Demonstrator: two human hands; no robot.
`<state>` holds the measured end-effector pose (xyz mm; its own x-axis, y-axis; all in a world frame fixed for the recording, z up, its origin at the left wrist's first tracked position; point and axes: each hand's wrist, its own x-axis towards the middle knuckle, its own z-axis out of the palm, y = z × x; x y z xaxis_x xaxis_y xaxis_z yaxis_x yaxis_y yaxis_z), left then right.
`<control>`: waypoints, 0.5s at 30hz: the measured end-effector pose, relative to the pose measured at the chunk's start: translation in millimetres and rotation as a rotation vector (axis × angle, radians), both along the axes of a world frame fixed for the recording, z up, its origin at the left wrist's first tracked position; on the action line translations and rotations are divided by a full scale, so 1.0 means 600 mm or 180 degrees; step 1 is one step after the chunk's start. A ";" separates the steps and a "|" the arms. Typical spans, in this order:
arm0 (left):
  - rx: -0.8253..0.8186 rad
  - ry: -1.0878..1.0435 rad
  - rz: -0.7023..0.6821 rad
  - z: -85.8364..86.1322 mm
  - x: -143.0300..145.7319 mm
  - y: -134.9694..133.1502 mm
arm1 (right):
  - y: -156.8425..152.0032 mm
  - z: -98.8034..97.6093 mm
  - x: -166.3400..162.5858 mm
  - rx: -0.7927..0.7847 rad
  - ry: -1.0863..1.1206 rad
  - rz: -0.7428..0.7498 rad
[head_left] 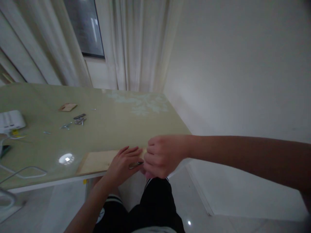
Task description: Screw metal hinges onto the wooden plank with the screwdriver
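A pale wooden board [97,161] lies along the front edge of the table. My left hand [125,161] rests on it with its fingers stretched out. Beside the left thumb shows a small shiny metal piece [135,165]; its kind is unclear. Close to it, over the board's right end, my right hand [159,157] is closed in a fist. Whatever it grips is hidden behind the fingers.
On the green-topped table [116,123] lie a small wooden piece [67,107], a pile of metal hardware [80,120] and loose screws [66,126]. A white device [12,120] and a white cable [29,176] are at the left. A wall [238,81] stands right.
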<state>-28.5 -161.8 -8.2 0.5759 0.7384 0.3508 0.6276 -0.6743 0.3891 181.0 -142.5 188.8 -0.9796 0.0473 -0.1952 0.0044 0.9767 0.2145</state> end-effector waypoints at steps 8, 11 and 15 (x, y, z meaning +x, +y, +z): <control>0.0046 0.0052 0.0034 -0.009 -0.002 0.004 | 0.058 0.009 0.003 0.0467 -0.0089 -0.2711; 0.0076 0.0075 0.0020 -0.007 -0.002 0.003 | 0.032 0.011 -0.010 0.0477 -0.0046 -0.1759; 0.0125 -0.0023 0.0060 -0.005 -0.002 -0.001 | 0.007 0.002 -0.017 0.0304 0.0207 0.0128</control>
<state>-29.5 -162.2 -11.1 0.5594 0.7347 0.3838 0.6376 -0.6773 0.3670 170.9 -138.1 190.1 -0.9915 0.0230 -0.1278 -0.0175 0.9515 0.3071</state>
